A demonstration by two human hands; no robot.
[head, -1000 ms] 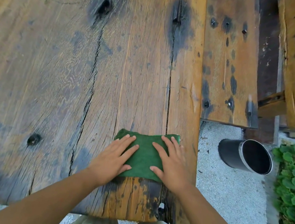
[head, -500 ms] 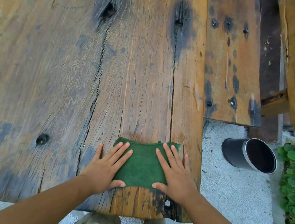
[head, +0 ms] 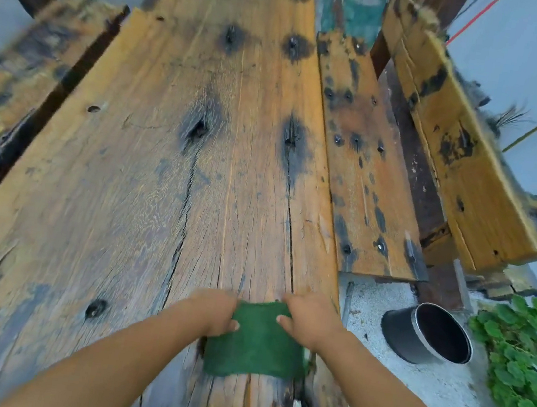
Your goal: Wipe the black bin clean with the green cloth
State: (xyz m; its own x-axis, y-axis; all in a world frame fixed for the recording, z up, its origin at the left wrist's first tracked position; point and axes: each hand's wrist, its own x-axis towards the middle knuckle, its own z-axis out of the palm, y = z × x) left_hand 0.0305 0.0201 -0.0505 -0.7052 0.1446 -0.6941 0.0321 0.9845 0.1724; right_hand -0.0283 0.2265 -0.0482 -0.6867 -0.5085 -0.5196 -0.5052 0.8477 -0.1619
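The green cloth (head: 254, 346) lies folded near the front edge of the wooden table (head: 144, 192). My left hand (head: 210, 312) grips the cloth's far left corner, thumb on top and fingers curled. My right hand (head: 309, 319) grips the far right corner the same way. The black bin (head: 428, 332) lies on its side on the ground to the right of the table, its open mouth turned toward me. Neither hand touches the bin.
A lower wooden bench (head: 365, 189) runs along the table's right side, with another plank (head: 465, 169) beyond it. Green leafy plants (head: 526, 370) grow right of the bin. The ground (head: 404, 405) is pale gravelly concrete.
Both hands lay flat on the cloth before; now their fingers are curled around its far corners. The view has tilted up, showing more of the table.
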